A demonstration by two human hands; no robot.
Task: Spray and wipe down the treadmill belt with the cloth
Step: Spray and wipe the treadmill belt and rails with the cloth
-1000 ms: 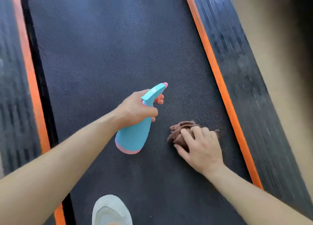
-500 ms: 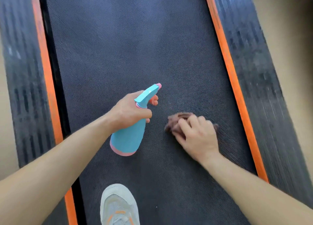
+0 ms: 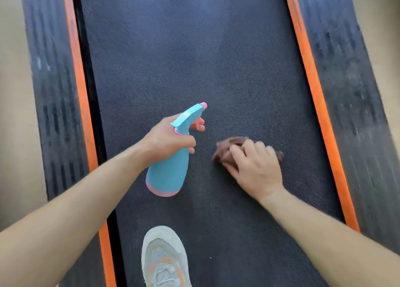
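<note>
treadmill belt (image 3: 194, 59) is now being wiped in earnest, the cloth (image 3: 233, 143) newly blurred and gripped by the curled right hand (image 3: 257, 170), the spray bottle (image 3: 168, 170) kept clasped in the left hand (image 3: 166, 138).

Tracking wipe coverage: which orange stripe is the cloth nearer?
The right orange stripe; the brown cloth under the right hand sits far closer to it than the left stripe.

Figure: 1 view, from a wide-angle camera worn on the head, facing steeply down and a little forward along the treadmill belt (image 3: 194, 48). The belt fills the middle of the frame from bottom to top, with both side rails (image 3: 342, 81) and strips of floor (image 3: 13, 113) at the edges. The left hand (image 3: 166, 139) and right hand (image 3: 257, 170) lie close below the lens, mid-frame.
</note>
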